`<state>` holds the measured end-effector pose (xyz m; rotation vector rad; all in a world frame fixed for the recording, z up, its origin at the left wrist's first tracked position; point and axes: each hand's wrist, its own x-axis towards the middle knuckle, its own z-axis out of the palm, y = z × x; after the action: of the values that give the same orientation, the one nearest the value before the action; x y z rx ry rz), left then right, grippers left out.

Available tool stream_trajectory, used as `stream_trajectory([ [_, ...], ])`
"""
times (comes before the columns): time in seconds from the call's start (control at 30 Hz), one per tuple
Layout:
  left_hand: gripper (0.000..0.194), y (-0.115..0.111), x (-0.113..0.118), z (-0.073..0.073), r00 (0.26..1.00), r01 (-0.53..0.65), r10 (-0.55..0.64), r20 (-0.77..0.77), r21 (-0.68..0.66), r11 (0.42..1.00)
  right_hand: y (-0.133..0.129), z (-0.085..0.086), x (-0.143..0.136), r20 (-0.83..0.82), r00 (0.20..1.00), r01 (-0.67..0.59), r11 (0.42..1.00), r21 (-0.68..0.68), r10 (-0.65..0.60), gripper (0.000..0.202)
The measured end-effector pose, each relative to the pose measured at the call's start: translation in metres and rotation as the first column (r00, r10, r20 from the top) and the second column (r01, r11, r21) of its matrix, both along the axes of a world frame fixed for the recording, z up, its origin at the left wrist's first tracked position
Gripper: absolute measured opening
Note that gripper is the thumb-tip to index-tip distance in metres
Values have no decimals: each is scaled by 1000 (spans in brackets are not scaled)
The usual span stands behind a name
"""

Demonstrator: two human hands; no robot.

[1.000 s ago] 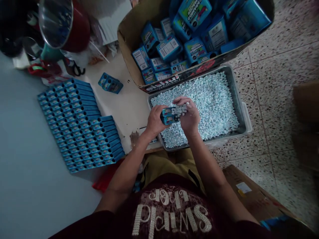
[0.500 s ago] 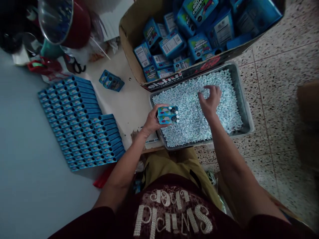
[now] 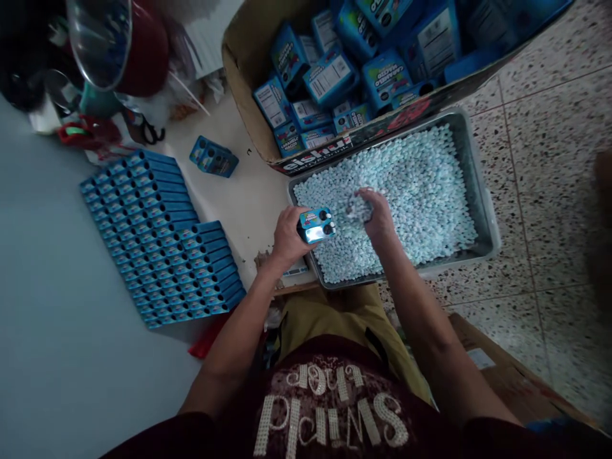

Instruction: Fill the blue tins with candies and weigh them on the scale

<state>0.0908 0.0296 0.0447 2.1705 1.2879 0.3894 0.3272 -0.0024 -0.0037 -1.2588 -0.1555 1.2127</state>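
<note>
My left hand (image 3: 287, 237) is closed around two small blue candy boxes (image 3: 315, 220), held side by side over the tray's left end. Each has a dark round hole near its right end, with white candies lying by the holes. Light glares off the nearer box. My right hand (image 3: 378, 215) is curled round a clump of small white candies (image 3: 357, 208), a little to the right of the boxes. Under both hands a metal tray (image 3: 484, 191) holds a thick layer of the same pale candies.
A cardboard carton (image 3: 248, 95) full of blue boxes stands behind the tray. Stacked blue boxes (image 3: 162, 248) form a block at left. More blue boxes (image 3: 213, 157) lie on the white table (image 3: 258, 204). A red pot (image 3: 148, 51) and scissors (image 3: 152, 131) sit at the back left.
My right hand has moved left toward the boxes and now has a clump of candies in its fingers. My left hand has shifted slightly left and tilted the boxes.
</note>
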Motion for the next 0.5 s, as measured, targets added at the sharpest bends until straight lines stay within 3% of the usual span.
stream_trajectory([
  [0.1, 74, -2, 13, -2, 999, -7, 8, -41, 15, 1000, -5, 39, -24, -190, 982, 22, 991, 135, 4, 35],
  [0.17, 75, -4, 21, -1, 997, 8, -9, -77, -4, 1000, -6, 61, -40, -170, 985, 51, 979, 200, -17, 37],
  [0.23, 75, -7, 26, 3, 994, 28, -30, -106, -21, 999, -4, 72, -52, -97, 993, 87, 971, 223, -67, 42],
  [0.3, 73, -8, 28, 10, 992, 48, -52, -116, -38, 998, -1, 69, -54, -68, 987, 157, 965, 209, -146, 48],
  [0.37, 70, -6, 28, 16, 992, 90, -95, -85, -63, 994, 0, 54, -43, -142, 966, 240, 954, 178, -217, 51],
  [0.5, 66, 5, 27, 15, 983, 128, -107, 151, -136, 982, -10, 17, 13, -374, 892, 292, 955, 50, -253, 46],
])
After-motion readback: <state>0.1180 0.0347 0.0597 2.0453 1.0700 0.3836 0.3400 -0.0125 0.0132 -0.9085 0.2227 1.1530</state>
